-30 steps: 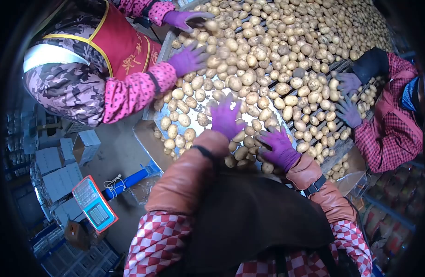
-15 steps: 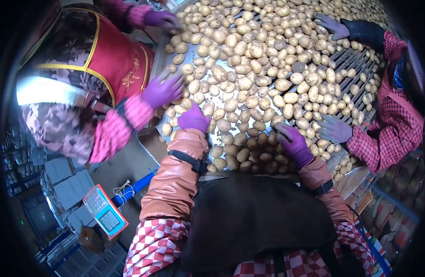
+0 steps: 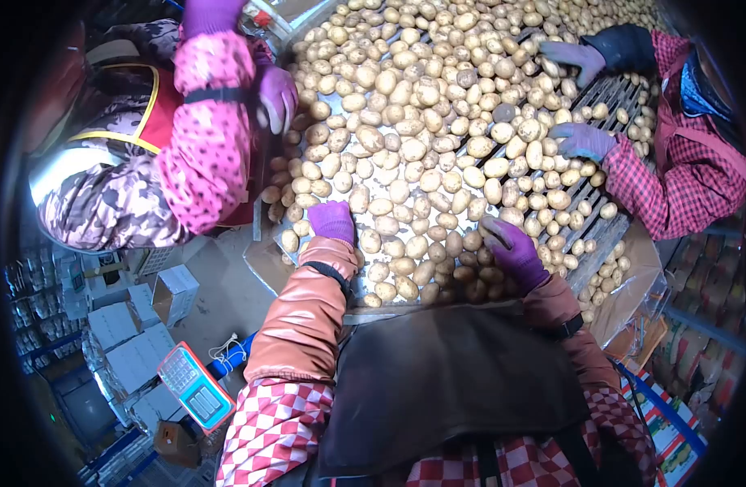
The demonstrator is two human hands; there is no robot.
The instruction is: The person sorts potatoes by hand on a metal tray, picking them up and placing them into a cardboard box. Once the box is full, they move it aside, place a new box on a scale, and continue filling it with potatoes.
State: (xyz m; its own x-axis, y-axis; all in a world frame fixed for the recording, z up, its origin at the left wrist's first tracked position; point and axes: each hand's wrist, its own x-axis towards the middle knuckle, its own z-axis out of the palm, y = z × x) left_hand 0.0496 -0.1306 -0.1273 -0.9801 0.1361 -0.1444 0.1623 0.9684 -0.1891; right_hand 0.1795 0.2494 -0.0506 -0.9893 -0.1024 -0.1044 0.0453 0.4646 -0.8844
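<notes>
Many potatoes (image 3: 413,149) are spread over a metal sorting table (image 3: 381,180) with dark slats on its right part. My left hand (image 3: 332,222), in a purple glove, rests among the potatoes at the table's near left; its fingers point away and look curled, and whether they hold anything is hidden. My right hand (image 3: 515,250), also purple-gloved, lies at the near right edge of the pile with thumb and fingers apart, touching potatoes. Darker, shaded potatoes lie between my two hands near the front edge.
A co-worker at the left has one gloved hand (image 3: 278,97) by the table's left edge and another raised. Across the slats (image 3: 593,180), a second co-worker reaches both gloved hands over potatoes. A scale with a red frame (image 3: 196,386) stands lower left, near cardboard boxes (image 3: 178,445).
The left co-worker's arms have drawn back from the potatoes, one hand rising. The right co-worker's nearer hand has moved up the table. My left hand's fingers look more curled; the view has shifted slightly.
</notes>
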